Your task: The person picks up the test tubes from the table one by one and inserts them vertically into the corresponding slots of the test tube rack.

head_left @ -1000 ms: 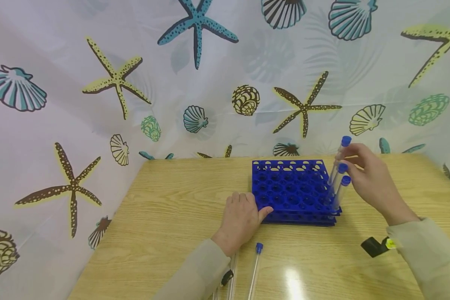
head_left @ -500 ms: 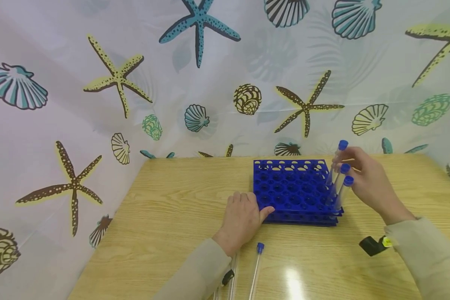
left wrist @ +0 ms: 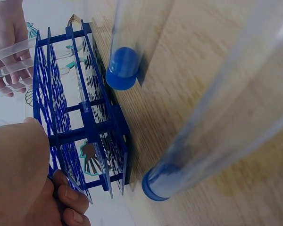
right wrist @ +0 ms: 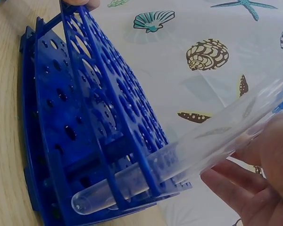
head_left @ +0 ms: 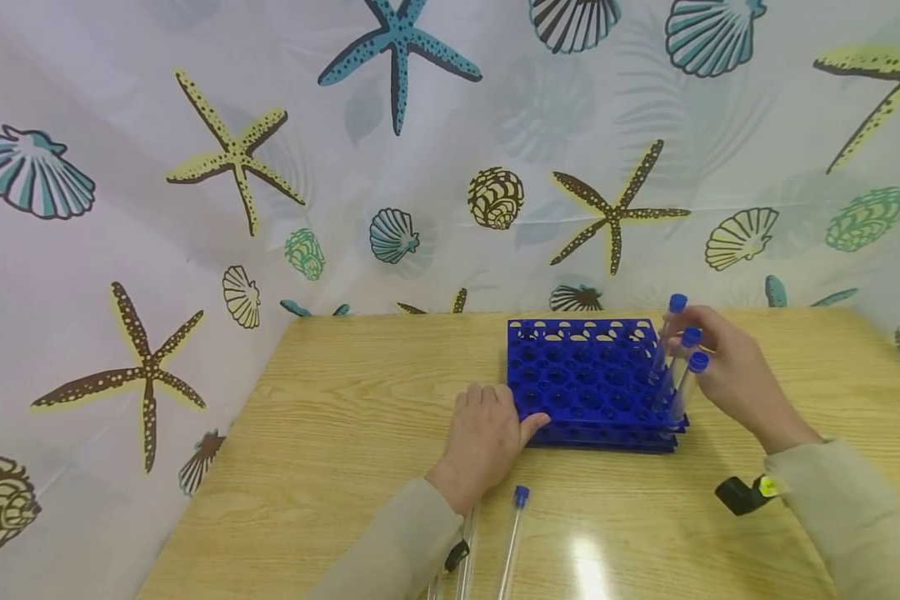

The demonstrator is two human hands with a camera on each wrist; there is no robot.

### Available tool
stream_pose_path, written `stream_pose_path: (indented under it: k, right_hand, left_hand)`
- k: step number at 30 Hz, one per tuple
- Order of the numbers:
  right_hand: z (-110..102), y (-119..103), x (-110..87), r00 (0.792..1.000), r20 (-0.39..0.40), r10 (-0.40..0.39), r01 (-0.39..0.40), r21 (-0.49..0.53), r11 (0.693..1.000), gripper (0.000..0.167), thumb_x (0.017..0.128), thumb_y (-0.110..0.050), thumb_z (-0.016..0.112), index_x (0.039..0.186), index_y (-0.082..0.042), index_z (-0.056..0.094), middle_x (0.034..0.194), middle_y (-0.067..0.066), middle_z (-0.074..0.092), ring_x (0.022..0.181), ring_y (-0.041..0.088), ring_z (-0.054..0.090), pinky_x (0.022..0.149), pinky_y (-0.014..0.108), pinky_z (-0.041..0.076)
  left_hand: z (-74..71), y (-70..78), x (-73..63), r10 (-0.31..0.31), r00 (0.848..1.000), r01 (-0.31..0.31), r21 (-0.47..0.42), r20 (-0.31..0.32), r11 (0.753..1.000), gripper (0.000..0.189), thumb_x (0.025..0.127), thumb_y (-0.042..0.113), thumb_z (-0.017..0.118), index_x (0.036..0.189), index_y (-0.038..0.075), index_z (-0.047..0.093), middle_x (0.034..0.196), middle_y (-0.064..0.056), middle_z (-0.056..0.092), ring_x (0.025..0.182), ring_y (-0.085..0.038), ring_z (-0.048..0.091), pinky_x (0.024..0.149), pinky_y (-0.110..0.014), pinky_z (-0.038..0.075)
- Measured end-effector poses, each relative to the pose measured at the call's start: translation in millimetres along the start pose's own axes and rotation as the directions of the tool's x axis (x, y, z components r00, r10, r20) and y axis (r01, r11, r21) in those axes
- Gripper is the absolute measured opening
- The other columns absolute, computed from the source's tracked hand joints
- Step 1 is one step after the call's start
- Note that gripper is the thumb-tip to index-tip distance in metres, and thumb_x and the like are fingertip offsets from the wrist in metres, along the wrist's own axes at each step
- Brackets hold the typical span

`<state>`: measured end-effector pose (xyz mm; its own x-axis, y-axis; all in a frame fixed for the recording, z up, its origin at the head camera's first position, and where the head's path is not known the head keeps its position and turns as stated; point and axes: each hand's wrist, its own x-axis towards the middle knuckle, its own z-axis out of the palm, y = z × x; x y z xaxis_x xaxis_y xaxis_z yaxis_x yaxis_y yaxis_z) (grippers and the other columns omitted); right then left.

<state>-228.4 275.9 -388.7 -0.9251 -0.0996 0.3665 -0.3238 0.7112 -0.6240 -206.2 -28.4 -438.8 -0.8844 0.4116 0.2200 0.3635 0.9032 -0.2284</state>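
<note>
A blue test tube rack (head_left: 581, 379) with rows of round holes stands on the wooden table. My left hand (head_left: 482, 442) grips its front left corner, the fingers curled round the end in the left wrist view. At the rack's right end, my right hand (head_left: 738, 379) pinches a clear test tube (head_left: 662, 346) with a blue cap, its lower part down in the rack. Two more capped tubes, a middle one (head_left: 690, 340) and a front one (head_left: 697, 365), lean in the right-end holes. The right wrist view shows a rounded tube bottom (right wrist: 92, 201) below the rack's upper plates.
Several clear tubes lie on the table near my left forearm, among them a blue-capped tube (head_left: 512, 542) and another tube (head_left: 465, 558) partly under the sleeve. Behind the table (head_left: 345, 400) hangs a white curtain (head_left: 435, 167) printed with shells and starfish.
My right hand has moved down and slightly left, and the pinched tube sits lower in the rack than before. The left hand has stayed on the rack's corner.
</note>
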Motion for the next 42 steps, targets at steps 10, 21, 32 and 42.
stream_pose_path:
  k: [10, 21, 32, 42]
  right_hand:
    - [4.3, 4.6, -4.0, 1.0, 0.007, -0.001, 0.002, -0.042, 0.999, 0.01, 0.1, -0.012, 0.058, 0.11, -0.012, 0.057, 0.106, 0.007, 0.067, 0.08, -0.012, 0.056, 0.077, 0.038, 0.047]
    - [4.8, 7.3, -5.3, 1.0, 0.02, 0.012, -0.012, -0.024, 1.0, 0.011, 0.101, -0.01, 0.056, 0.112, -0.011, 0.056, 0.11, 0.01, 0.066, 0.084, -0.02, 0.049, 0.082, 0.052, 0.046]
    - [4.3, 8.0, -6.8, 0.997, 0.055, 0.049, -0.048, -0.015, 0.999, 0.013, 0.102, -0.005, 0.051, 0.114, -0.008, 0.056, 0.113, 0.016, 0.066, 0.101, 0.032, 0.066, 0.086, 0.058, 0.048]
    - [1.9, 9.0, -18.7, 0.989, 0.089, 0.115, -0.113, -0.026, 0.993, 0.024, 0.104, -0.009, 0.042, 0.125, 0.0, 0.05, 0.124, 0.028, 0.059, 0.123, 0.051, 0.051, 0.092, 0.065, 0.046]
  left_hand:
    - [-0.1, 0.6, 0.4, -0.001, 1.0, 0.002, -0.014, 0.012, 1.0, 0.065, 0.1, 0.065, 0.018, 0.076, 0.011, 0.045, 0.066, 0.001, 0.041, 0.065, -0.017, 0.035, 0.061, -0.027, 0.025]
    - [-1.4, 0.0, -0.4, -0.002, 1.0, 0.002, -0.011, -0.011, 1.0, 0.064, 0.101, 0.065, 0.02, 0.077, 0.011, 0.046, 0.067, 0.001, 0.042, 0.065, -0.017, 0.035, 0.061, -0.027, 0.027]
    - [-2.5, 0.9, 0.0, -0.002, 1.0, 0.002, -0.016, 0.029, 1.0, 0.066, 0.1, 0.065, 0.017, 0.077, 0.011, 0.046, 0.068, 0.001, 0.042, 0.067, -0.017, 0.037, 0.062, -0.027, 0.028]
    - [-3.6, 1.0, -0.1, 0.004, 0.999, -0.004, 0.001, 0.032, 1.0, 0.066, 0.101, 0.065, 0.017, 0.078, 0.011, 0.046, 0.068, 0.001, 0.042, 0.067, -0.017, 0.037, 0.062, -0.027, 0.028]
